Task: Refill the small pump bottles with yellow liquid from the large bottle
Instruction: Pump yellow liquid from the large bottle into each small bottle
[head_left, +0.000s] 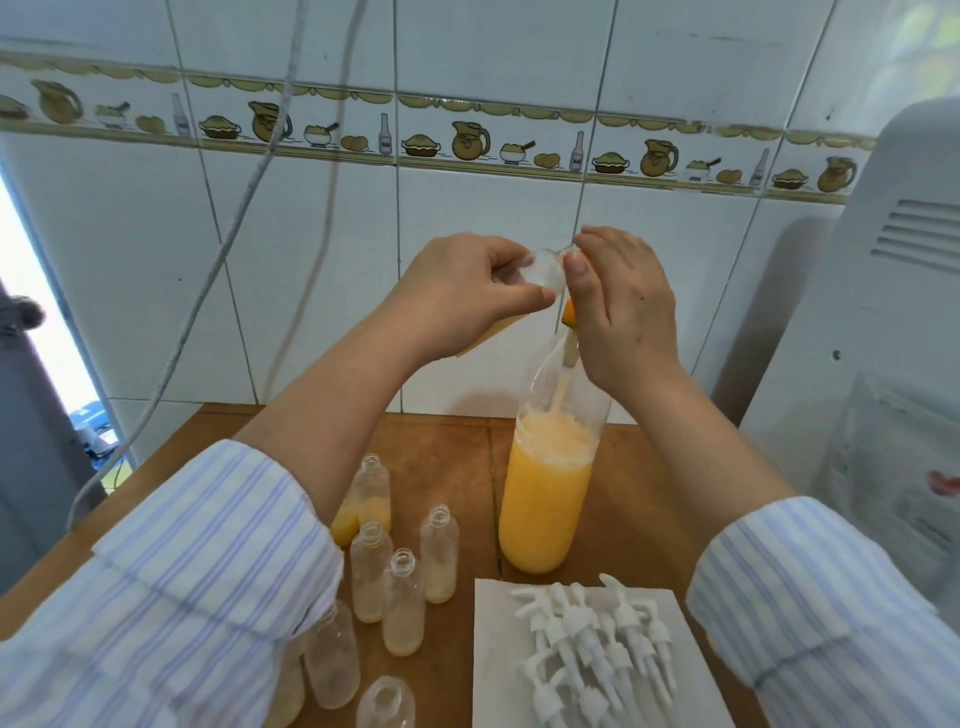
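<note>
Head view: the left hand (457, 291) grips a small clear bottle (545, 270) tipped on its side high above the bench (457, 441), fingers curled round its body. The right hand (623, 306) pinches at that bottle's mouth, thumb and fingers closed near an orange piece (570, 312) that I cannot identify. A pale stream seems to run down into the neck of the large bottle (545, 488), which stands upright near the middle of the bench, towards the back edge, uncapped.

Risks, as I judge them: the large bottle's neck is narrow and nobody steadies its body, so a nudge from the right wrist could tip it, or a wandering stream could run down the outside onto the wood. The left sleeve (208, 545) hangs over the open small bottles and could knock them down.

Containers: the large bottle is roughly two-thirds full of yellow liquid with froth on top. The cluster of small pump bottles (400, 577) stands uncapped by the left front of the bench; most hold only a pale residue, while one or two at the back hold some yellow. One lies on its side at the front edge. The white pump heads (597, 639) lie heaped on a white cloth (493, 649) at the front right.
</note>
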